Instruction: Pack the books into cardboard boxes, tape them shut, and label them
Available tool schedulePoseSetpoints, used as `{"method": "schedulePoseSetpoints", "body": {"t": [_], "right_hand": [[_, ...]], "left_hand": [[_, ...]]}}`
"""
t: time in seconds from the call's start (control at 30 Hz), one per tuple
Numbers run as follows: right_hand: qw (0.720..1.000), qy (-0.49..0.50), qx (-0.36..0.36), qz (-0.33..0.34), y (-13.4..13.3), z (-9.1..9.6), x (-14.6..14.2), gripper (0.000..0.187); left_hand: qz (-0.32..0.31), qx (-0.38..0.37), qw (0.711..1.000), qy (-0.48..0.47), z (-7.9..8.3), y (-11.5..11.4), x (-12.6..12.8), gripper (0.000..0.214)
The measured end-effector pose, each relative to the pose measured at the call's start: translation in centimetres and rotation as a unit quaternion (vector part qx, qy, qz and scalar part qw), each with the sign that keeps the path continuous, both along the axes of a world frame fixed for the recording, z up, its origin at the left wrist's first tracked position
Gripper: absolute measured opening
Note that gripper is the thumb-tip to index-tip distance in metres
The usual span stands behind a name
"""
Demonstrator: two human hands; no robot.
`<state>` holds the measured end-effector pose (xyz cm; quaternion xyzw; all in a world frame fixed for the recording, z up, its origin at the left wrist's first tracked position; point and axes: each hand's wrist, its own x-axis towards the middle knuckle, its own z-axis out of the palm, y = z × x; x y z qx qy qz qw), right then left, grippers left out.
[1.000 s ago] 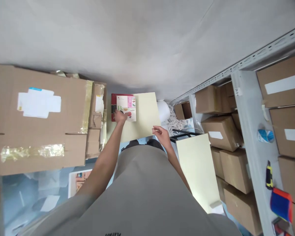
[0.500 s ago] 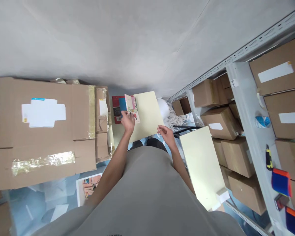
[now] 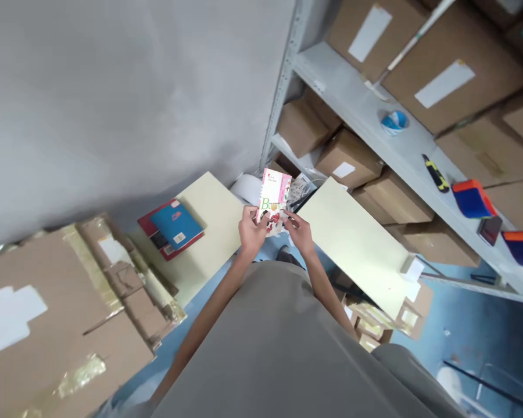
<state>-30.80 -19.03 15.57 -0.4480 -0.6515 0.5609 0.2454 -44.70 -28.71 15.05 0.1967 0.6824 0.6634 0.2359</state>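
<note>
A thin booklet (image 3: 273, 194) with a white and pink cover, green lettering and printed red fruit is held up in front of me. My left hand (image 3: 251, 231) grips its lower left edge, thumb on the cover. At the lower right edge, my right hand (image 3: 300, 231) pinches it. To the left, a blue book (image 3: 177, 222) lies on top of a red book (image 3: 147, 225), both on a pale yellow tabletop (image 3: 215, 215). The red book is partly covered.
Right of me is a second pale tabletop (image 3: 344, 226) with a small white box (image 3: 412, 267). Beyond it, a metal shelf (image 3: 353, 87) carries cardboard boxes, a tape roll (image 3: 394, 122) and a yellow utility knife (image 3: 436, 173). Large cardboard (image 3: 39, 348) lies at left.
The booklet has been lifted off the books and carried right. My right hand has come to hold it too. My view has turned to the right.
</note>
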Motion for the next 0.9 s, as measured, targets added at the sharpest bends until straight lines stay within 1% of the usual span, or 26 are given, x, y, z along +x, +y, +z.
{"method": "schedulePoseSetpoints", "body": {"t": [0.07, 0.17, 0.23, 0.3, 0.37, 0.4, 0.43, 0.5, 0.53, 0.57, 0.63, 0.67, 0.7, 0.8, 0.83, 0.9], "right_hand": [[0.999, 0.037, -0.018, -0.024, 1.3, 1.0, 1.6, 0.066], [0.993, 0.106, -0.021, -0.055, 3.7, 2.7, 4.4, 0.074], [0.989, 0.128, -0.004, -0.079, 5.9, 3.7, 6.7, 0.071], [0.982, 0.140, 0.012, -0.126, 8.4, 4.3, 9.8, 0.064], [0.972, 0.156, 0.009, -0.174, 11.0, 4.6, 13.6, 0.061], [0.968, 0.164, -0.005, -0.190, 12.2, 4.6, 15.8, 0.062], [0.965, 0.170, -0.027, -0.199, 13.2, 4.5, 18.0, 0.064], [0.959, 0.186, -0.084, -0.198, 14.6, 4.3, 22.2, 0.065], [0.954, 0.198, -0.116, -0.193, 15.0, 4.1, 24.1, 0.065], [0.948, 0.211, -0.145, -0.187, 15.2, 4.0, 25.7, 0.064], [0.938, 0.230, -0.189, -0.176, 15.3, 3.8, 28.2, 0.061], [0.935, 0.236, -0.204, -0.169, 15.3, 3.8, 29.1, 0.059], [0.933, 0.240, -0.212, -0.164, 15.3, 3.7, 29.7, 0.059], [0.937, 0.234, -0.204, -0.160, 15.7, 3.3, 30.7, 0.060], [0.943, 0.221, -0.187, -0.165, 16.0, 3.0, 30.9, 0.061], [0.954, 0.183, -0.122, -0.202, 16.6, 2.5, 31.1, 0.064]], "left_hand": [[-0.029, -0.011, 0.999, 0.031, 1.5, 2.3, 3.0, 0.028], [-0.091, -0.043, 0.990, 0.097, 3.0, 6.1, 7.9, 0.022], [-0.158, -0.065, 0.973, 0.154, 3.7, 8.6, 11.3, 0.024], [-0.247, -0.057, 0.948, 0.194, 4.2, 10.9, 14.2, 0.035], [-0.344, -0.017, 0.921, 0.185, 4.3, 13.0, 16.6, 0.048], [-0.370, 0.003, 0.914, 0.166, 4.3, 14.1, 17.4, 0.053], [-0.374, 0.013, 0.916, 0.143, 4.1, 15.1, 18.2, 0.058], [-0.332, 0.006, 0.940, 0.079, 3.7, 17.1, 19.3, 0.069], [-0.315, -0.007, 0.949, 0.030, 3.4, 18.1, 19.8, 0.072], [-0.318, -0.021, 0.947, -0.031, 3.1, 18.9, 20.3, 0.073], [-0.360, -0.043, 0.919, -0.158, 2.7, 20.2, 21.4, 0.071], [-0.372, -0.051, 0.906, -0.198, 2.5, 20.7, 22.0, 0.068], [-0.369, -0.055, 0.902, -0.218, 2.3, 21.0, 22.6, 0.065], [-0.310, -0.059, 0.925, -0.210, 2.0, 21.2, 24.1, 0.058], [-0.298, -0.059, 0.930, -0.206, 2.1, 21.3, 24.5, 0.057], [-0.280, -0.055, 0.939, -0.193, 2.4, 21.3, 24.8, 0.058]]}}
